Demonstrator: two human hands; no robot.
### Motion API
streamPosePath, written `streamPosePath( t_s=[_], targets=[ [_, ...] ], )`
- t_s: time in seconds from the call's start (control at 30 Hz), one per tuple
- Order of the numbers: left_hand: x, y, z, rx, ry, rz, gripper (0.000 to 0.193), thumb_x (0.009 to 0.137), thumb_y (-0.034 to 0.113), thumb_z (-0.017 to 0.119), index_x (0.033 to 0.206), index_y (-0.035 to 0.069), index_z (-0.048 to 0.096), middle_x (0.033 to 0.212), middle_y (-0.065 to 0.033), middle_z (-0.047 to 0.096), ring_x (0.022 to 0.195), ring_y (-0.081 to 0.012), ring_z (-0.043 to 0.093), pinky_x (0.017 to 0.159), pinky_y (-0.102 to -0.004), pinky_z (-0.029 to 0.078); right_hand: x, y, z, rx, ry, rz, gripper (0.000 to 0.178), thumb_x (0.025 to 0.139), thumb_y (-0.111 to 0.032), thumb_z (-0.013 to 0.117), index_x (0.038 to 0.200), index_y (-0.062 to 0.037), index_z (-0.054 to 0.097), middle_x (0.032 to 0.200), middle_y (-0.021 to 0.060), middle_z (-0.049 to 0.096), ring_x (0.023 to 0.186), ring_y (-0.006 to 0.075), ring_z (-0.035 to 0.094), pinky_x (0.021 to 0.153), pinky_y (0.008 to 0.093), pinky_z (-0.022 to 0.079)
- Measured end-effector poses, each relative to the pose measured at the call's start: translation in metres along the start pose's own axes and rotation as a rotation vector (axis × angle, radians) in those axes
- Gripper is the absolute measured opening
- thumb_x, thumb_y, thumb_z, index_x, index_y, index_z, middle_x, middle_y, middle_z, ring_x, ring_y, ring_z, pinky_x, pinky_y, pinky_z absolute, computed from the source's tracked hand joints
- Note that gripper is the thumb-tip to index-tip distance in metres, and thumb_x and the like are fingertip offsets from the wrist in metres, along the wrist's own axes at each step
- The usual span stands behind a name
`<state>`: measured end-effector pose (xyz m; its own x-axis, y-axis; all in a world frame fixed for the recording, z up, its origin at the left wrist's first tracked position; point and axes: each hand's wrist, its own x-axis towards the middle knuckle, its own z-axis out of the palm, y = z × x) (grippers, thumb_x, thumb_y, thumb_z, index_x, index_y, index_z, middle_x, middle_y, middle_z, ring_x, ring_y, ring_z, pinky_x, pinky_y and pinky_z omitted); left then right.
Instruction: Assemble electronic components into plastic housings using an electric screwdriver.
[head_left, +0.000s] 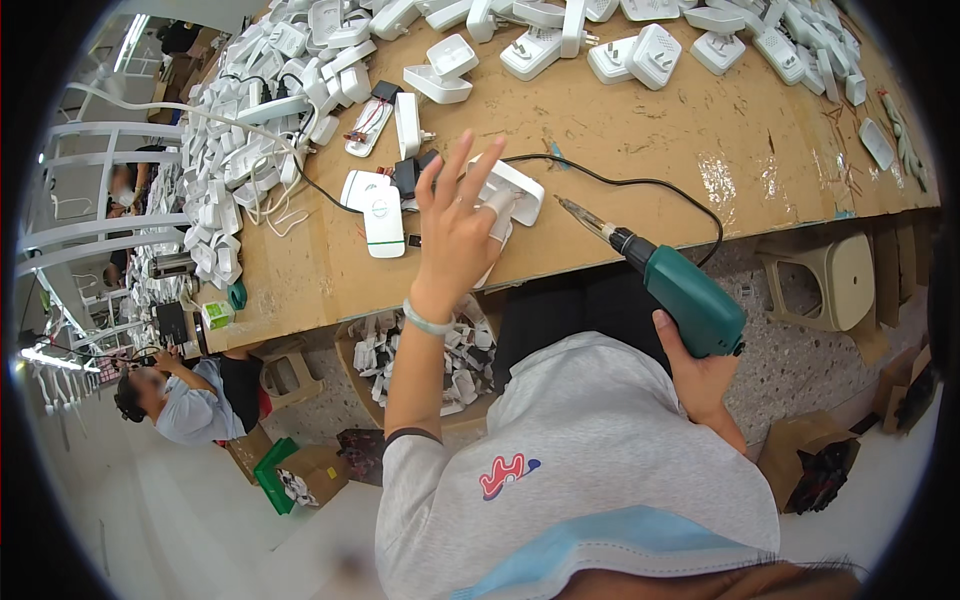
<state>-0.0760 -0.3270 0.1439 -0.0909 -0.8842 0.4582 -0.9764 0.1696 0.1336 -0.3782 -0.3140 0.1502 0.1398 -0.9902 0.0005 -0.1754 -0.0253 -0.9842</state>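
My left hand (pixel 458 240) is over the near edge of the table. Three of its fingers are raised and spread, while the index finger bends down onto an open white plastic casing (pixel 522 191). The thumb is mostly hidden. My right hand (pixel 703 380) is wrapped round a green electric screwdriver (pixel 690 298), whose bit points up and left toward the casing, a little apart from it. Left of my left hand lie a closed white plug-in unit (pixel 383 222) with a green line and a black adapter (pixel 407 178).
White casings (pixel 270 130) are heaped at the left, with more along the far side. A black cable (pixel 640 182) curves across the cardboard-covered table (pixel 620 130). Below stand a box of white parts (pixel 455 385) and a beige stool (pixel 830 282). Another person (pixel 200 400) sits at the left.
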Motion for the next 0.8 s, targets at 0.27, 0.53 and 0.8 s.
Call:
streamPosePath(
  t_s=[0.27,0.53,0.8],
  targets=[
    [-0.009,0.010,0.030,0.023,-0.046,-0.288,0.010,0.076,0.007,0.071,0.082,-0.001,0.073,0.126,-0.0120,0.066,0.120,-0.0340,0.052,0.097,-0.0489,0.033,0.000,0.001,0.006,-0.032,-0.046,0.010,0.017,0.086,-0.005,0.080,0.098,0.0018,0.070,0.082,0.0016,0.066,0.075,0.0068,0.058,0.068,0.0232,0.047],
    [-0.011,0.036,0.040,0.072,0.172,-0.378,0.013,0.076,0.012,0.073,0.085,0.003,0.076,0.127,-0.0117,0.067,0.124,-0.0342,0.051,0.097,-0.0479,0.031,0.016,0.012,0.021,-0.150,-0.146,0.028,0.022,0.088,-0.007,0.078,0.105,0.0006,0.067,0.084,0.0038,0.068,0.075,0.0070,0.059,0.070,0.0242,0.050],
    [-0.009,0.026,0.050,0.029,0.201,-0.380,0.011,0.075,0.011,0.073,0.083,0.005,0.076,0.122,-0.0085,0.070,0.124,-0.0315,0.054,0.097,-0.0472,0.031,0.026,0.014,0.032,-0.174,-0.098,-0.042,0.024,0.087,-0.009,0.079,0.106,-0.0012,0.067,0.081,0.0066,0.069,0.072,0.0083,0.060,0.070,0.0245,0.050]
  ],
)
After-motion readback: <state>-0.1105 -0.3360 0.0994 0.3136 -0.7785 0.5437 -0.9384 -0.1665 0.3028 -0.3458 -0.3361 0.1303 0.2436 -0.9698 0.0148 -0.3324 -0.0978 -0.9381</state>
